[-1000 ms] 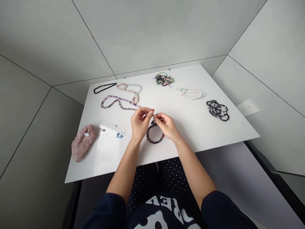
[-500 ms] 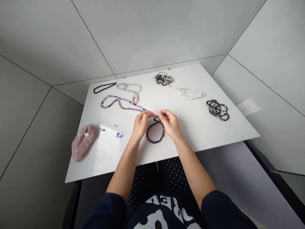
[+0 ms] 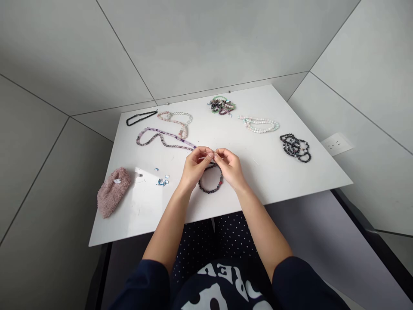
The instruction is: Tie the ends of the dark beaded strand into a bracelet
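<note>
A dark beaded strand (image 3: 210,192) with one red bead lies in a loop on the white table (image 3: 232,185). Above its far end, my left hand (image 3: 195,167) and my right hand (image 3: 229,165) meet, fingertips nearly touching. Each hand is closed in a pinch on the strand's thin thread ends, which barely show. The fingers hide the top of the loop. Just beyond my left hand, a purple and grey bead strand (image 3: 164,134) reaches toward the knuckles.
A fuzzy pink pouch (image 3: 112,191) and blue-white scraps (image 3: 162,181) lie to the left. Farther back are a black strand (image 3: 141,118), a pink and clear strand (image 3: 179,122), a mixed bead heap (image 3: 222,105), a pale strand (image 3: 260,125) and black strands (image 3: 295,147). Walls border the table.
My left hand has shifted slightly right and its thumb has come up against my right fingertips. The small upper loop of beads is now mostly covered.
</note>
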The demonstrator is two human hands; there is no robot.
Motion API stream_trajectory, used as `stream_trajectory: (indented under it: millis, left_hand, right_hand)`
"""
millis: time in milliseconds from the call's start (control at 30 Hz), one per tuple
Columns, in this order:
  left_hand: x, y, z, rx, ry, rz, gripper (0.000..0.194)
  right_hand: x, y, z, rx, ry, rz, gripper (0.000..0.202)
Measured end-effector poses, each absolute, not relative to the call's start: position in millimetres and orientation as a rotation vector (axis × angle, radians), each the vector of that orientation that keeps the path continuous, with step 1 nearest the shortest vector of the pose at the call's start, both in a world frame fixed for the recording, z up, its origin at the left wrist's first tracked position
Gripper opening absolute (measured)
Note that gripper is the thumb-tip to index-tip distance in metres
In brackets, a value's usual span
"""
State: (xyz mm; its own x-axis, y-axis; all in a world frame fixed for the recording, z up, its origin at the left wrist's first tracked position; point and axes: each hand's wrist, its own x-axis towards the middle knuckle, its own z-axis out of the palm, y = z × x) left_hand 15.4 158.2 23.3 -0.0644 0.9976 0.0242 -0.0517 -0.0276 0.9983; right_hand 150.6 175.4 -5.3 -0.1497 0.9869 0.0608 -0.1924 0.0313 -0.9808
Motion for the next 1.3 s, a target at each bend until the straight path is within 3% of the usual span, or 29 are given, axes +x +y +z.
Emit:
stream_trajectory:
  millis: [600, 1100, 1300]
  left_hand:
    - [14, 157, 34, 0.936, 0.901, 1.310, 0.024]
    - [9, 156, 27, 1.572, 1.164, 1.340, 0.019]
    - [4, 156, 28, 1.572, 1.159, 1.291, 0.021]
  right_hand:
    - [154, 170, 19, -0.717, -0.992, 1.456, 0.017]
    - [154, 173, 13, -0.827, -0.933, 1.580, 0.022]
    - [156, 172, 12, -0.851, -0.966, 1.610, 0.025]
